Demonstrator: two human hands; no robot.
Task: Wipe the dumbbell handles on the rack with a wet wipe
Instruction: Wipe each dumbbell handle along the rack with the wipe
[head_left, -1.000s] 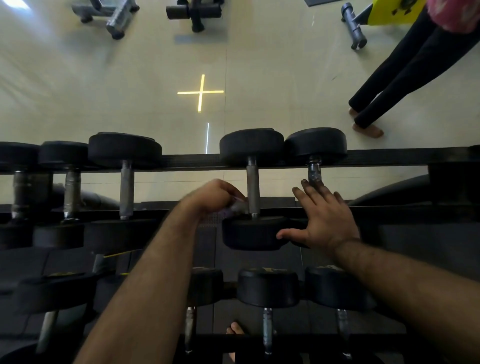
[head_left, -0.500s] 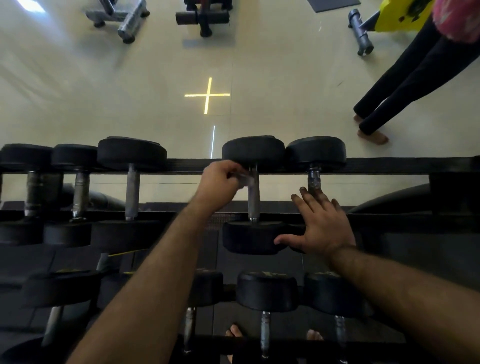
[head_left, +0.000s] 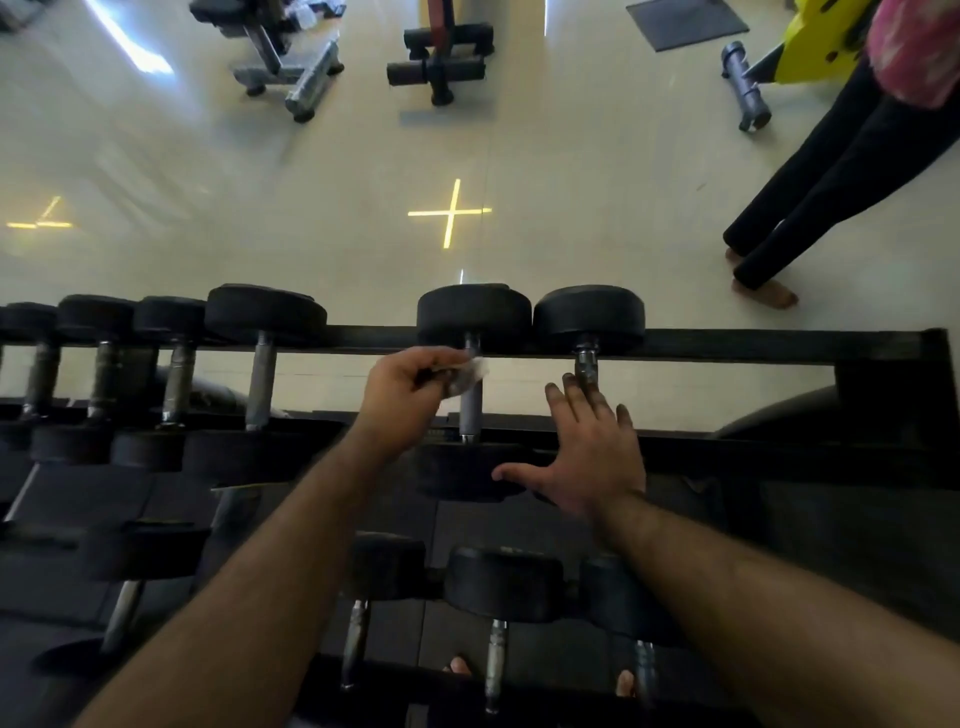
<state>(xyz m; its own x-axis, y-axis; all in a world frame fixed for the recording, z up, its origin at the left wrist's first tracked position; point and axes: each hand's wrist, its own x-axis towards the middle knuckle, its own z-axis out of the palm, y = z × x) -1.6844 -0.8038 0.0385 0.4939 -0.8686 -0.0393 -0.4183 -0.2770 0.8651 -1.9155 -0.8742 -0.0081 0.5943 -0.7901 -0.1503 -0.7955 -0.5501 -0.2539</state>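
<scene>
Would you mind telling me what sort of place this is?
Most likely a gym: a tiered rack of black dumbbells, weight benches on a glossy floor, and the left hand wiping a handle.

**One head-worn lens over the dumbbell rack**

A single wide-angle camera on the person's head looks forward and steeply down, close above the rack (head_left: 727, 340). Both forearms reach in from the bottom edge, the hands near mid-frame. Beyond the top rail lies the gym floor (head_left: 311, 208), lines bowing toward the edges. No second view shares the scene.
</scene>
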